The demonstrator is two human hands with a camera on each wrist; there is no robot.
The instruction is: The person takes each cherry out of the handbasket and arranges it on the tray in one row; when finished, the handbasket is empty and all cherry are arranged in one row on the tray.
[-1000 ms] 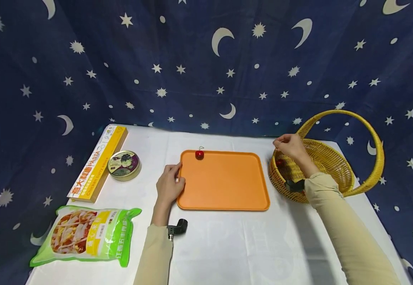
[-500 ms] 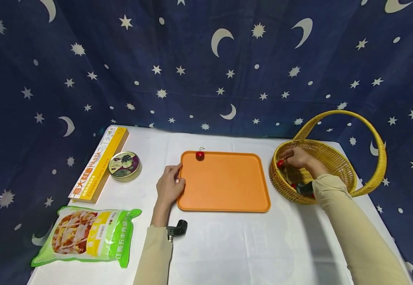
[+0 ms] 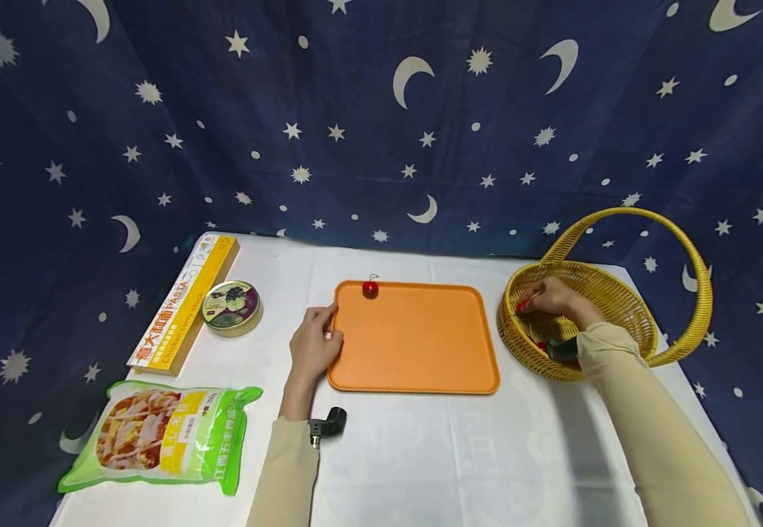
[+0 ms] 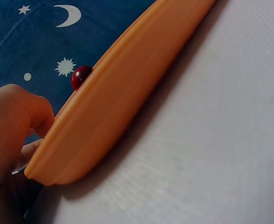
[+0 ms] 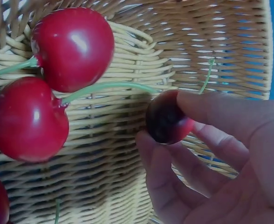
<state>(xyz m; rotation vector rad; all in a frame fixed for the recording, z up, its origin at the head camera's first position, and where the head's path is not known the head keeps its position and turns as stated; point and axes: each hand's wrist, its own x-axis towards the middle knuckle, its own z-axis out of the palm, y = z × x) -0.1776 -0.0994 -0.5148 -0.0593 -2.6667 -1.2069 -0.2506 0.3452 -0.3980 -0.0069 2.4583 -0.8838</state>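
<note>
My left hand (image 3: 312,344) holds the left edge of an orange tray (image 3: 421,340), fingers and thumb at its rim. A dark red cherry (image 3: 370,290) with a thin stem sits at the tray's back left; the left wrist view shows the same cherry (image 4: 82,77) just over the rim. Inside a yellow wicker basket (image 3: 514,342) on the right, my right hand (image 3: 557,298) pinches a cherry (image 5: 166,117) between thumb and fingers. Close by in the basket lie several more, including a large red cherry (image 5: 74,49) and another cherry (image 5: 27,119) with a green stem.
At the left lie a pasta box (image 3: 183,307), a round tin (image 3: 230,307) and a green food bag (image 3: 157,437). The basket's tall handle (image 3: 697,293) arches over its right side. A dark blue star-patterned cloth (image 3: 355,146) hangs behind the white table (image 3: 407,454).
My right hand has dropped from above the basket's left rim down into it and now pinches a cherry there. My left hand and the tray have stayed in place.
</note>
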